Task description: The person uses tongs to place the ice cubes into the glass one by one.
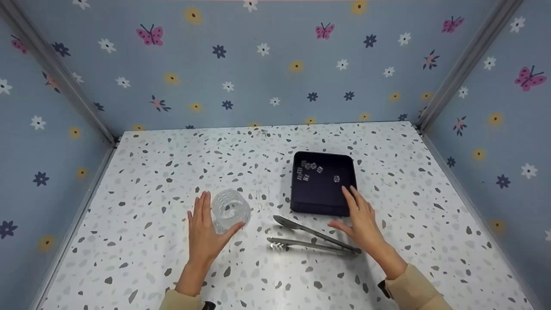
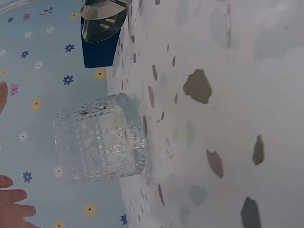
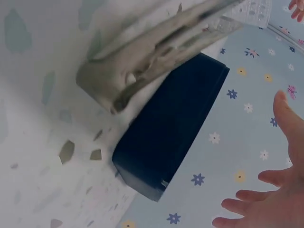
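A clear textured glass (image 1: 231, 209) stands upright on the table. My left hand (image 1: 204, 239) is beside it, fingers straight and thumb spread; in the left wrist view a gap shows between the fingers (image 2: 14, 202) and the glass (image 2: 102, 140). Metal tongs (image 1: 316, 245) lie with their arms apart, heads towards the glass. At the right, my right hand (image 1: 363, 221) hovers by the near right corner of a dark square tray (image 1: 318, 196), its fingers extended and holding nothing. Several small clear cubes (image 1: 305, 177) lie in the tray, mostly towards its left side.
The speckled white table (image 1: 206, 159) is bordered at the back and both sides by blue panels (image 1: 275, 77) with flowers and butterflies. Metal corner posts (image 1: 469, 64) stand where the panels meet.
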Tool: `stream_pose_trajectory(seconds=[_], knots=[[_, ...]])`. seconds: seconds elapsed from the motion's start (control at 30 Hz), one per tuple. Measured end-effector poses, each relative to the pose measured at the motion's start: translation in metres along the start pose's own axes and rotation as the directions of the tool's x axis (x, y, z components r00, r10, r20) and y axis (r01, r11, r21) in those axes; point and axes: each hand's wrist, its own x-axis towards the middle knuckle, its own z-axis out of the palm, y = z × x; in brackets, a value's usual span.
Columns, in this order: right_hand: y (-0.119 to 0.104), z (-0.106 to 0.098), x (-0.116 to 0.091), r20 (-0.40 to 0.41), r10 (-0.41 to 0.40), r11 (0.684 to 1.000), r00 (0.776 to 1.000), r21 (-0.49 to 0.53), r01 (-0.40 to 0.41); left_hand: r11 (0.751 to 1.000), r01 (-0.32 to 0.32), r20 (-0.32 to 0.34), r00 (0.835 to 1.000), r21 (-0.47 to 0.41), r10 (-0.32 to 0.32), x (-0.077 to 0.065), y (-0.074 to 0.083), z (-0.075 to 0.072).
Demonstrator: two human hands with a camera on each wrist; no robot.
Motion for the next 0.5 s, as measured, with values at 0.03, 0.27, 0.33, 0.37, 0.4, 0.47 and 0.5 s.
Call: stream_pose_trajectory(seconds=[0.03,0.27,0.33,0.37,0.4,0.47,0.5], knots=[[0.000,0.002,-0.001,-0.001,-0.014,1.000,1.000,0.009,0.014,1.000,0.013,-0.004,1.000,-0.014,-0.013,-0.001,-0.001,0.002],[-0.006,0.016,-0.010,0.023,-0.080,0.994,0.997,0.070,0.078,0.974,0.152,0.006,0.988,-0.167,-0.153,-0.009,-0.006,0.017],[-0.008,0.020,-0.012,0.045,-0.088,0.993,0.995,0.080,0.084,0.956,0.198,0.031,0.980,-0.219,-0.195,-0.011,-0.007,0.020],[-0.009,0.023,-0.013,0.056,-0.093,0.993,0.994,0.083,0.088,0.944,0.220,0.048,0.975,-0.246,-0.215,-0.011,-0.007,0.022],[-0.009,0.025,-0.014,0.068,-0.095,0.992,0.993,0.085,0.089,0.933,0.241,0.065,0.970,-0.267,-0.232,-0.012,-0.007,0.024],[-0.010,0.029,-0.015,0.093,-0.100,0.991,0.991,0.096,0.091,0.909,0.284,0.098,0.959,-0.306,-0.266,-0.012,-0.008,0.027],[-0.011,0.031,-0.015,0.104,-0.104,0.990,0.989,0.103,0.093,0.896,0.304,0.111,0.953,-0.324,-0.283,-0.012,-0.008,0.029]])
